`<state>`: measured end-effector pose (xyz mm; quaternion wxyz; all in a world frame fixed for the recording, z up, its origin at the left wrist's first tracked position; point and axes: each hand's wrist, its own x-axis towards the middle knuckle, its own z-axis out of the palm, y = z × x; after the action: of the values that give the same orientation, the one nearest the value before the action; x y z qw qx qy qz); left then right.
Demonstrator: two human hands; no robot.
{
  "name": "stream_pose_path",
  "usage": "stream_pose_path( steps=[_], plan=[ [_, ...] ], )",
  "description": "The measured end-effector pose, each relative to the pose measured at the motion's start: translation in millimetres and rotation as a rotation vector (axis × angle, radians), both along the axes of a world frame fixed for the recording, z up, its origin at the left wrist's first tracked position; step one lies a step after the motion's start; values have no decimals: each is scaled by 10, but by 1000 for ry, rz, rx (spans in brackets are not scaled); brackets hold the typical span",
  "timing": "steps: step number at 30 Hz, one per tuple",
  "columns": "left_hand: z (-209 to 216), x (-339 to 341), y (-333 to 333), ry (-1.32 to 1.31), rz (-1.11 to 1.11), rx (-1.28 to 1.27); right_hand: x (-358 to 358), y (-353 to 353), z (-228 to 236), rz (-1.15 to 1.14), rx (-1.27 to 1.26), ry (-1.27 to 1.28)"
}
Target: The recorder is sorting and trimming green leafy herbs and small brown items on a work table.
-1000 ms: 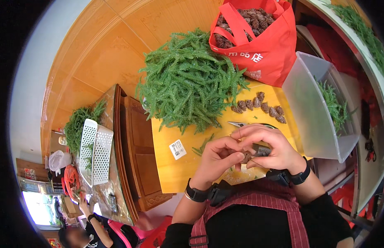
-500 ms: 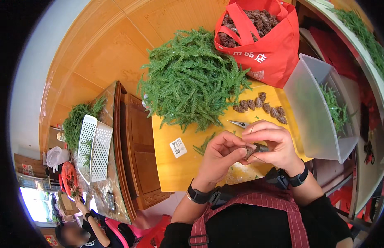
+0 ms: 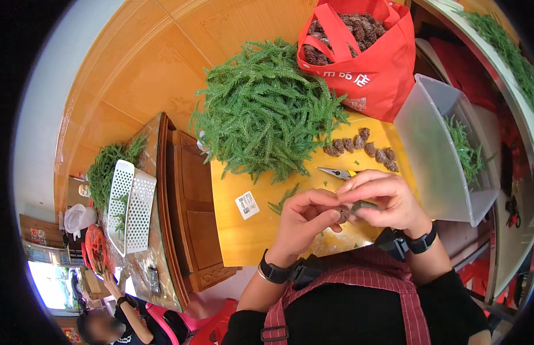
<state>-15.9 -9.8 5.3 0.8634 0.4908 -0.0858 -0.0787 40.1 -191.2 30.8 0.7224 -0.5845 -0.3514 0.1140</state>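
Over the front of the yellow table (image 3: pixel 235 238), my left hand (image 3: pixel 304 221) pinches a small brown pine cone (image 3: pixel 343 214) between thumb and fingers. My right hand (image 3: pixel 388 201) meets it from the other side, thumb and fingertips pressed together beside the cone. What lies in that pinch is too small to make out. Just beyond my right hand lies a pair of pliers (image 3: pixel 338 172), jaws pointing left, the handles partly hidden under the hand. Several pine cones (image 3: pixel 370 149) form a bent row farther back.
A big heap of green artificial fir sprigs (image 3: pixel 267 112) covers the table's back. Behind the cones stands a red bag (image 3: pixel 382 86) full of pine cones; a translucent bin (image 3: pixel 434 155) sits right. At left, a person (image 3: pixel 134 322) works near a white perforated basket (image 3: pixel 132 213).
The thin wire seen at my fingers earlier is no longer distinct. My right hand has shifted slightly, its fingertips drawing down toward the cone, and more of the pliers shows.
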Motion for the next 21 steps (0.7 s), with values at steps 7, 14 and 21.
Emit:
stream_pose_path(
  steps=[7, 14, 21],
  plan=[
    [55, 7, -48, 21, 2, 21, -111, 134, -33, -89, 284, 521],
    [53, -9, -47, 40, 9, 35, -93, 96, -51, -47, 145, 449],
    [54, -9, -55, 54, 15, 56, -90, 92, -33, -64, 122, 418]
  ],
)
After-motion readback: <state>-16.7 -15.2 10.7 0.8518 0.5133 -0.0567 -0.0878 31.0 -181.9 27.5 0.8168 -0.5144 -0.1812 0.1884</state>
